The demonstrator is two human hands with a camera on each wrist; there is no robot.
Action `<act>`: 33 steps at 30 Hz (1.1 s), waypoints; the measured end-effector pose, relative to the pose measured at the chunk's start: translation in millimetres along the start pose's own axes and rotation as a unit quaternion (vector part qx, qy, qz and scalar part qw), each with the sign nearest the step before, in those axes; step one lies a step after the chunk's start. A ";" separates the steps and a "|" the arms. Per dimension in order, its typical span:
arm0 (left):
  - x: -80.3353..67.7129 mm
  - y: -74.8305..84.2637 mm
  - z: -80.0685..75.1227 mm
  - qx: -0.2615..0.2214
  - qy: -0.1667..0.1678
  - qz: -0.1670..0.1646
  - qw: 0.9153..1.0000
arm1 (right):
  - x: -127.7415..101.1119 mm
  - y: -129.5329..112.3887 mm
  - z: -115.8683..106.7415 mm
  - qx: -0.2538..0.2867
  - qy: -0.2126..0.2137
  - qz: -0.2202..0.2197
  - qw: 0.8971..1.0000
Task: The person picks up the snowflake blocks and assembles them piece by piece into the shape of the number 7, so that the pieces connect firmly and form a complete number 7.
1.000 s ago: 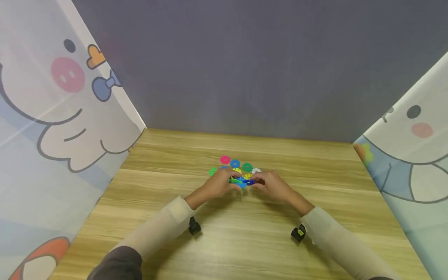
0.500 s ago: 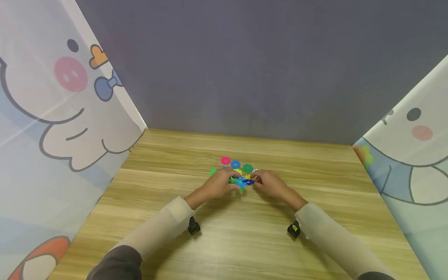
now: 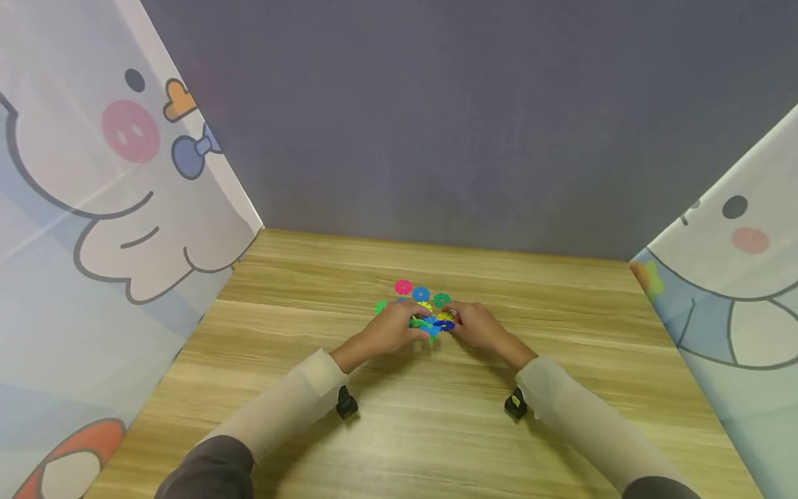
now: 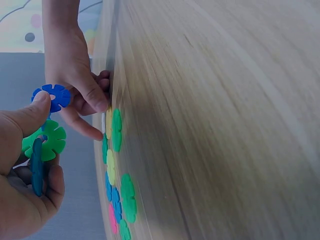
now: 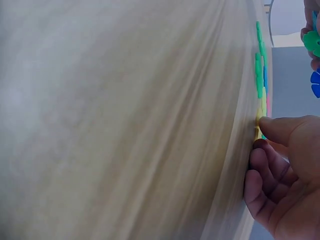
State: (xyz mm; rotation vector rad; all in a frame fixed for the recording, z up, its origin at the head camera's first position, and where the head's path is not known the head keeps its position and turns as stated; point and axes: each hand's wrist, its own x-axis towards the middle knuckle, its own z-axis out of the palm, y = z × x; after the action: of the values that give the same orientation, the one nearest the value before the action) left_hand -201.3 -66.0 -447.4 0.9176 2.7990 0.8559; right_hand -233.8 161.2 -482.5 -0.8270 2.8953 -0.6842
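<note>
My left hand (image 3: 391,327) holds a cluster of joined notched plastic discs above the table. In the left wrist view its thumb presses a dark blue disc (image 4: 61,98), joined with a green disc (image 4: 53,144) and an edge-on teal-blue disc (image 4: 37,170). Low at the tabletop, my right hand (image 3: 480,326) reaches to the loose discs, thumb and forefinger spread at a white disc (image 4: 103,123). Beside that thumb lies a yellow disc (image 4: 109,120). The right hand's other fingers are bent against the table, and the hand covers most of the white disc in the head view.
Several loose discs lie flat beyond the hands, among them a pink disc (image 3: 403,287), a blue disc (image 3: 420,294) and a dark green disc (image 3: 441,300). The wooden table (image 3: 436,430) meets a grey panel (image 3: 449,138) behind and cartoon-printed side walls.
My right hand has moved away from the held cluster, down and slightly forward to the white disc, which it now largely covers. The left hand keeps its hold in nearly the same place.
</note>
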 end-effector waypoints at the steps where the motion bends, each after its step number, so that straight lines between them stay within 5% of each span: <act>1: 0.0 0.4 -0.2 0.000 0.000 0.000 1.000 | 0.3 0.3 0.2 -0.004 0.002 -0.003 1.000; 33: 0.7 0.5 1.4 -0.012 -0.009 -0.019 1.000 | -7.9 4.4 -8.6 0.026 0.022 0.054 0.998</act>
State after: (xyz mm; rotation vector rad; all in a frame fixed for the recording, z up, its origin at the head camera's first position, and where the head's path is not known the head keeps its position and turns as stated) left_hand -201.3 -64.7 -448.3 0.8611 2.7748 0.8694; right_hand -230.7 172.1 -477.2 -0.6519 2.9215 -0.7714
